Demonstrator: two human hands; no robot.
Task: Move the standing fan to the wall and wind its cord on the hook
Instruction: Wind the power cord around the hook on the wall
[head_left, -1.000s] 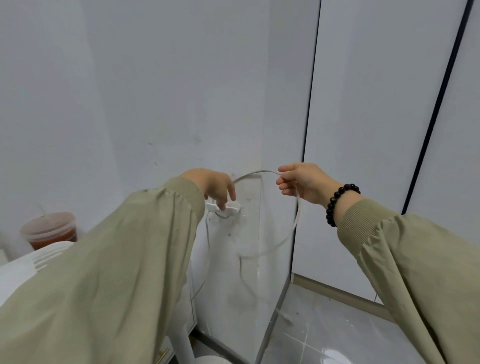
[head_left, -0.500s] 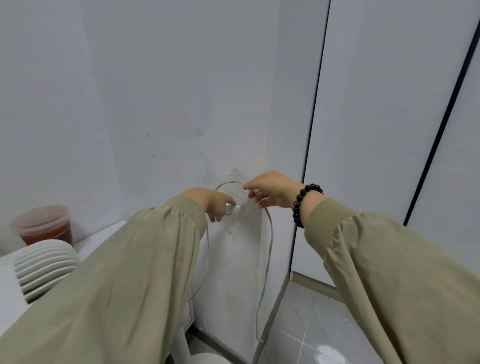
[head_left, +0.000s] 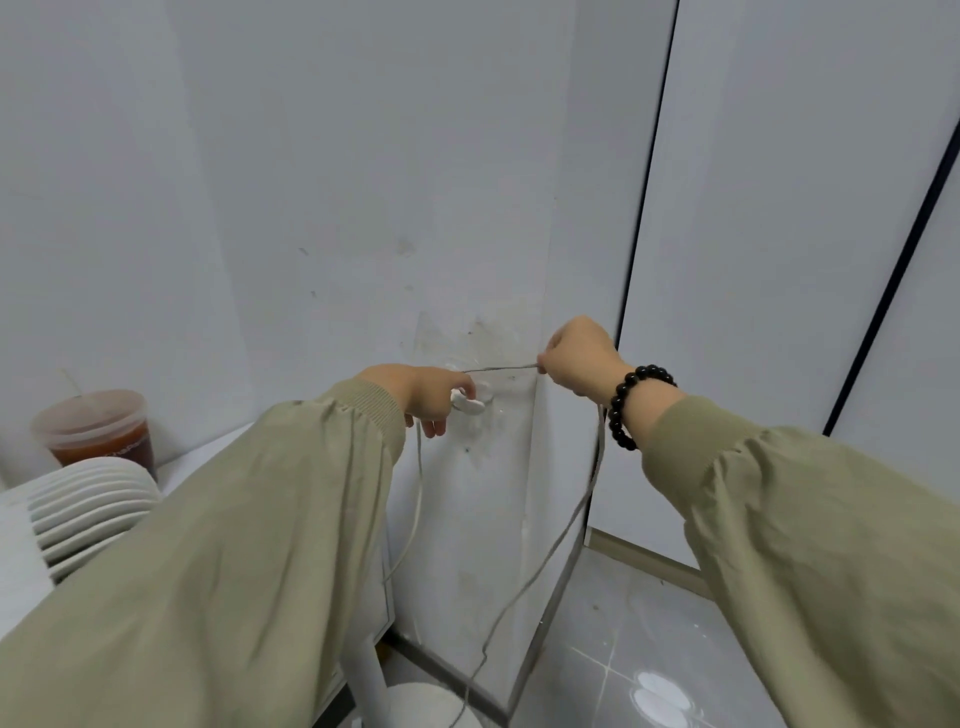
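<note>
Pinching one thin white cord (head_left: 498, 368) taut between two hands: right hand (head_left: 576, 358) clamped on it, left hand (head_left: 426, 397) gripping it at one white plastic hook (head_left: 470, 406). Two strands hanging. One white standing fan (head_left: 88, 509) below left.

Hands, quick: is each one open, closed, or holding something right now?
Left hand: closed on the cord, at the hook.
Right hand: closed, pinching the cord taut.
</note>
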